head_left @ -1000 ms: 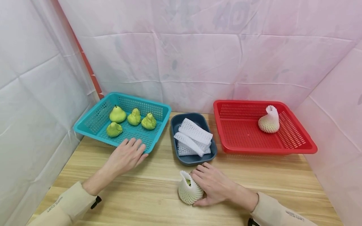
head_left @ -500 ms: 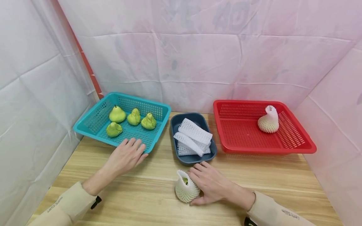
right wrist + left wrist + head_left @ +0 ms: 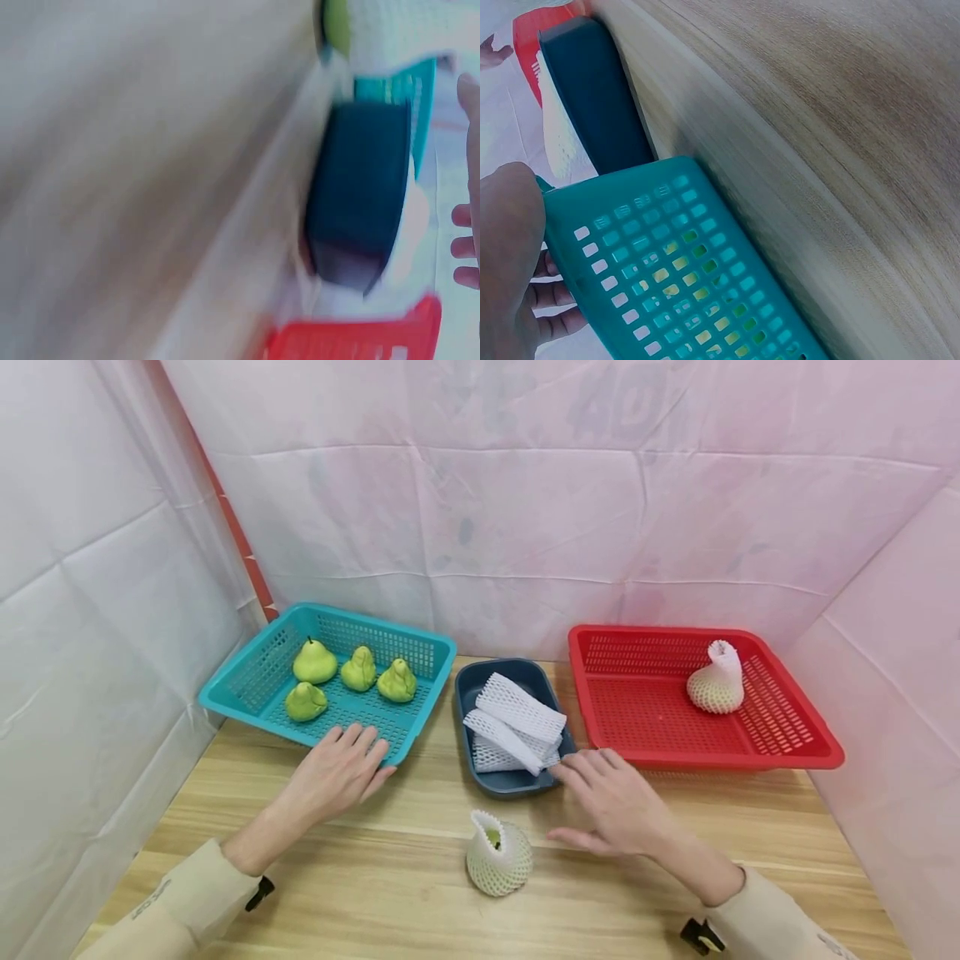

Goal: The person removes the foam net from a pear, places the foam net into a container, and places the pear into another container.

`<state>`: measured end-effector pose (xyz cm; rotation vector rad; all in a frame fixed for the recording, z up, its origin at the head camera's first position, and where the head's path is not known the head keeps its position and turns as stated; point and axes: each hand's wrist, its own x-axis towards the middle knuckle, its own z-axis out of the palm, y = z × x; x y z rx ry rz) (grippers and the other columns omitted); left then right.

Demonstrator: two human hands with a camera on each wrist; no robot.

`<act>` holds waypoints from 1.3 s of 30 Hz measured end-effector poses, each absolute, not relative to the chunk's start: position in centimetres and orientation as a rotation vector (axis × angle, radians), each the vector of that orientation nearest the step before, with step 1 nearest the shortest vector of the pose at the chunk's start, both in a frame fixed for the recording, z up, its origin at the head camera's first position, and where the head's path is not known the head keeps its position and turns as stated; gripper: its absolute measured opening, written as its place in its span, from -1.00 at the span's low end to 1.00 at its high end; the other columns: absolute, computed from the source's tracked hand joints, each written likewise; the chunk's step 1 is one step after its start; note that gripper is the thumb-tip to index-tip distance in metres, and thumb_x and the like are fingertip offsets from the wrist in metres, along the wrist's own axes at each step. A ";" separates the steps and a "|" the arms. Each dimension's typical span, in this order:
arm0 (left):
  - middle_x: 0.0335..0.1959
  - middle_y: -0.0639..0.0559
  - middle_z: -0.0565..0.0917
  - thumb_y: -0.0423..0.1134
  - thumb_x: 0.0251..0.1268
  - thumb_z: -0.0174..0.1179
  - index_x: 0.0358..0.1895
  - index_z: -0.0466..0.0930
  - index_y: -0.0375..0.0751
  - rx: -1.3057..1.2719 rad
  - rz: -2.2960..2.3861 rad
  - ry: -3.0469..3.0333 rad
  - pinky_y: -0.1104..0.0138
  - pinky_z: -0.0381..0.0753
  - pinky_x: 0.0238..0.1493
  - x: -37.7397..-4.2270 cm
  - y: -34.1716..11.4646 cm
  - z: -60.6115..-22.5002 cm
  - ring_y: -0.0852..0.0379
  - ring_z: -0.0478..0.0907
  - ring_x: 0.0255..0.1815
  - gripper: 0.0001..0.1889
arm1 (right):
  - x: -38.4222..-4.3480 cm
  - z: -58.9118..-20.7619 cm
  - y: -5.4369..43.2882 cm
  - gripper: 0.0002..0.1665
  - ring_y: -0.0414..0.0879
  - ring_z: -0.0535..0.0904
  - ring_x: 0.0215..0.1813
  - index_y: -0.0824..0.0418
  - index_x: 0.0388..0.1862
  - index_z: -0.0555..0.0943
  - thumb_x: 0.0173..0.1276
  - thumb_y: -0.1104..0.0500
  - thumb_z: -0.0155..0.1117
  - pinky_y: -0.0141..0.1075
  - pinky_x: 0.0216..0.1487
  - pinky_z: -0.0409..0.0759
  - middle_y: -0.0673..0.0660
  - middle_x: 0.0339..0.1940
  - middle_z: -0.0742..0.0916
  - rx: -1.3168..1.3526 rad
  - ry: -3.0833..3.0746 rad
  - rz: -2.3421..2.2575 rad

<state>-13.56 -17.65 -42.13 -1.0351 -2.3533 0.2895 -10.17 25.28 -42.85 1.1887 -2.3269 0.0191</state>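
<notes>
In the head view my left hand point(image 3: 337, 777) grips the near rim of a teal basket point(image 3: 426, 689), fingers over the inside and thumb along the edge. Several green pears point(image 3: 315, 662) lie in that basket. A pear in a white foam net sleeve point(image 3: 498, 862) stands upright on the table in front of me, its stem showing through the sleeve's open top. To its right, my right hand point(image 3: 618, 806) hovers with fingers spread and nothing held, fingertips near the corner of a dark blue tray point(image 3: 510, 787). White foam net sleeves point(image 3: 519, 708) lie flat and overlapping in the tray.
A red basket point(image 3: 637, 714) stands at the right, holding one sleeved pear point(image 3: 714, 685) in its right part. The dark tray sits between the two baskets. White cloth walls point(image 3: 525, 518) enclose the wooden table point(image 3: 390, 893) at the back and sides.
My right hand has let go of the sleeved pear and moved right and away from me. Before that, the pear shifted slightly left. My left hand has stayed on the teal basket.
</notes>
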 end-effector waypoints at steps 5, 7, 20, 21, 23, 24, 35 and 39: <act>-0.37 -0.05 0.45 0.12 0.77 -0.52 -0.23 0.44 -0.18 -1.032 0.292 -2.363 0.23 0.39 -0.36 -13.5 -17.7 -42.1 -0.02 0.39 -0.36 -0.40 | -11.2 -42.1 28.0 -0.06 0.13 0.64 -0.04 0.30 0.13 0.63 0.56 -0.51 -0.19 -0.01 -0.05 0.60 0.24 -0.03 0.72 1.030 -2.345 -0.011; -0.37 -0.06 0.47 0.12 0.77 -0.52 -0.24 0.44 -0.18 -1.027 0.286 -2.365 0.23 0.40 -0.35 -13.5 -17.6 -42.1 -0.02 0.40 -0.35 -0.40 | -11.6 -41.9 29.1 -0.07 0.16 0.64 -0.07 0.32 0.10 0.63 0.60 -0.48 -0.23 0.02 -0.08 0.60 0.26 -0.06 0.71 0.980 -2.339 -0.019; -0.15 -0.04 0.65 0.46 0.60 -0.44 0.00 0.61 -0.24 -1.257 -0.111 -2.264 0.23 0.56 -0.11 -11.4 -13.5 -42.3 0.05 0.55 -0.13 -0.15 | -12.4 -41.9 34.6 -0.21 0.28 0.59 -0.27 0.40 -0.09 0.62 0.69 -0.30 -0.18 0.03 -0.28 0.52 0.35 -0.22 0.67 0.808 -2.286 -0.074; -0.13 -0.02 0.66 0.50 0.56 -0.37 0.03 0.61 -0.23 -1.280 -0.131 -2.277 0.24 0.56 -0.08 -11.1 -13.0 -42.4 0.06 0.56 -0.11 -0.15 | -12.4 -42.0 34.8 -0.21 0.29 0.59 -0.28 0.40 -0.10 0.62 0.68 -0.30 -0.17 0.03 -0.29 0.51 0.35 -0.22 0.67 0.805 -2.280 -0.076; -0.11 0.01 0.66 0.58 0.44 -0.16 0.07 0.60 -0.21 -1.315 -0.153 -2.297 0.26 0.54 -0.05 -10.5 -12.1 -42.7 0.09 0.56 -0.09 -0.15 | -12.4 -42.2 35.2 -0.21 0.29 0.59 -0.29 0.40 -0.11 0.63 0.68 -0.31 -0.16 0.02 -0.32 0.50 0.35 -0.24 0.67 0.802 -2.279 -0.076; -0.10 0.01 0.66 0.60 0.35 -0.03 0.08 0.60 -0.20 -1.329 -0.165 -2.307 0.27 0.53 -0.05 -10.1 -11.7 -42.8 0.09 0.56 -0.08 -0.15 | -12.3 -42.4 35.4 -0.21 0.29 0.58 -0.31 0.39 -0.12 0.63 0.68 -0.31 -0.16 0.01 -0.33 0.49 0.34 -0.25 0.66 0.801 -2.284 -0.081; 0.02 0.04 0.66 0.72 0.07 0.10 0.18 0.60 -0.18 -1.355 -0.097 -2.523 0.22 0.59 0.15 -7.7 -7.7 -44.3 0.10 0.58 0.08 0.01 | -11.9 -43.0 36.1 -0.24 0.21 0.53 -0.37 0.36 -0.18 0.61 0.73 -0.26 -0.24 -0.03 -0.38 0.48 0.27 -0.33 0.62 0.788 -2.342 -0.122; 0.03 0.06 0.63 0.77 0.05 0.04 0.22 0.58 -0.19 -1.337 -0.053 -2.608 0.24 0.57 0.12 -7.4 -6.6 -45.0 0.12 0.54 0.08 0.08 | -12.0 -43.0 35.9 -0.25 0.20 0.51 -0.38 0.35 -0.20 0.60 0.74 -0.25 -0.24 -0.04 -0.39 0.46 0.27 -0.35 0.60 0.797 -2.324 -0.111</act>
